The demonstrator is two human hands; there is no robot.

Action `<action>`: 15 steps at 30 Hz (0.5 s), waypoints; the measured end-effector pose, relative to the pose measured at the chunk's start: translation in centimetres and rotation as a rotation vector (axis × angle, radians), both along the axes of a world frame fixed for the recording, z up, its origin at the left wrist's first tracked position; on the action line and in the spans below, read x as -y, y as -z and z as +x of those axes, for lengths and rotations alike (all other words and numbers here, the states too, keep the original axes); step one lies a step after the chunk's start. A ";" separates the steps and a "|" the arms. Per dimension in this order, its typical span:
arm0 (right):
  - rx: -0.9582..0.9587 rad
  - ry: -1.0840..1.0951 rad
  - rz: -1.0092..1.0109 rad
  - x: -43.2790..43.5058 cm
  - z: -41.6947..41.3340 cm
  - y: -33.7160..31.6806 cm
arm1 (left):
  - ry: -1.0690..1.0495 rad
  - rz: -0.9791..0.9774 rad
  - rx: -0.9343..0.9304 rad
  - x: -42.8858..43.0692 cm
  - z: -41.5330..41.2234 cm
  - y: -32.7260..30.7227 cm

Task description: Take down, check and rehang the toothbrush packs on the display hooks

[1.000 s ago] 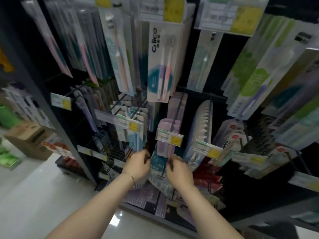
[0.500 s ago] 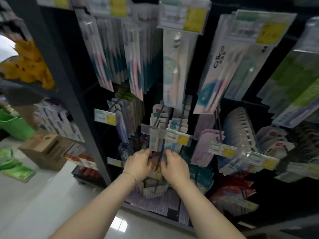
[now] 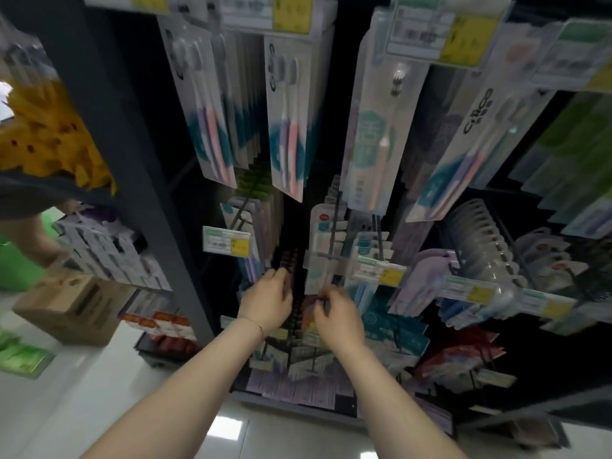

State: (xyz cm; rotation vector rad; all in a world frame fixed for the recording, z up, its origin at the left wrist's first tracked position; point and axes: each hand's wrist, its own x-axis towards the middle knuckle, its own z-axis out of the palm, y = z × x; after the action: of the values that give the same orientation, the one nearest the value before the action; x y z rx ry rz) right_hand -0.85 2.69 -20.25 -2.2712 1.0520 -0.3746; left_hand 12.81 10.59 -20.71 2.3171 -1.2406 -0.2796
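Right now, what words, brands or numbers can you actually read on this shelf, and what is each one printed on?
"CiiCO", or close to it: brand running up the white toothbrush pack at upper right; the letters are blurred, so the spelling is uncertain.
What seems to be the same logo on two packs at upper left: too blurred to read.
Price tags: print too small and blurred.
Cardboard box: dark print, unreadable.
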 end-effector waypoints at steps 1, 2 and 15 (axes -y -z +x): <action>-0.010 -0.001 0.026 0.2 0.1 0.2 | -0.002 -0.004 -0.026 0.4 0.2 0.1; -0.028 -0.001 0.055 0.5 0.3 0.4 | -0.002 -0.009 -0.054 1.0 0.4 0.1; -0.134 0.169 0.396 4.6 3.4 1.3 | 0.007 -0.092 -0.269 6.7 2.3 1.2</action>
State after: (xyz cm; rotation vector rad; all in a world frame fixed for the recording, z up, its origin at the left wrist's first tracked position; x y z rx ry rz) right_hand 2.54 -1.86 -21.50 -1.8807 1.2655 -0.0706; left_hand 15.10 3.86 -21.92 2.1160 -1.1038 -0.5069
